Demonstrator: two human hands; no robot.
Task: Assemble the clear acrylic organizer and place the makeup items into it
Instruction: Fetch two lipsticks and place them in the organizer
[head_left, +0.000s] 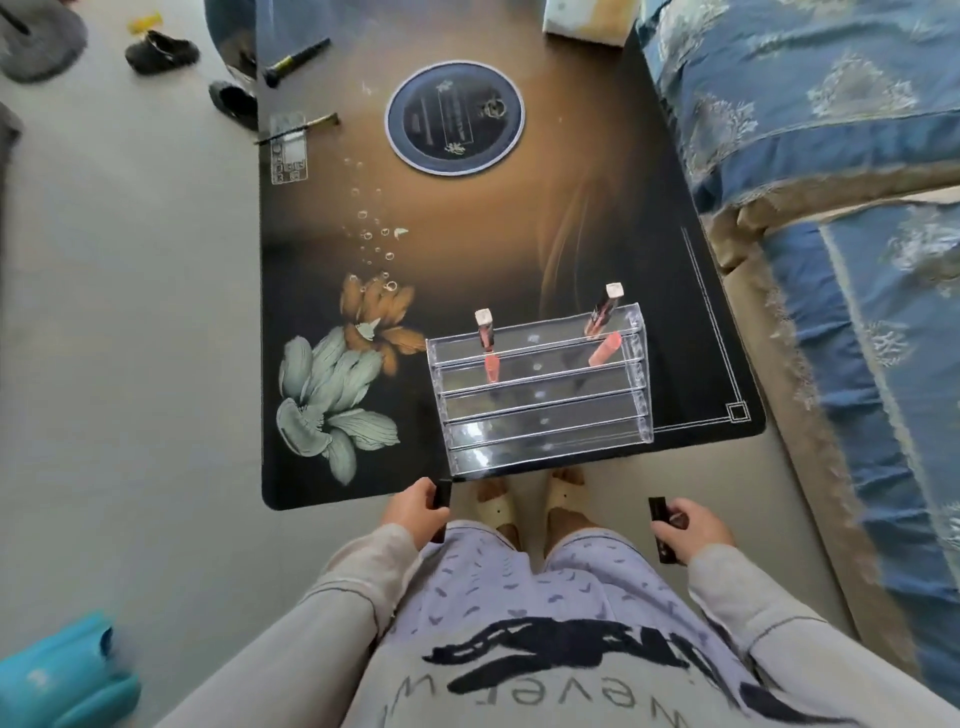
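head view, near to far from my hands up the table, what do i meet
left hand with dark tube, right hand with second tube → clear organizer → two lip glosses toward its back → round disc → pale box

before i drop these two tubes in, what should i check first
1. Left hand grip on the left tube: ok, fingers curled round it.
2. Right hand grip on the right tube: ok.
3. Organizer assembled and upright: ok.
4. Free rows: ok, the front rows look empty; the two lip glosses stand toward the back.
5. Margin from the table edge: not ok, the organizer sits right at the near edge and a push might shift it.
6. Tube caps closed: cannot tell.
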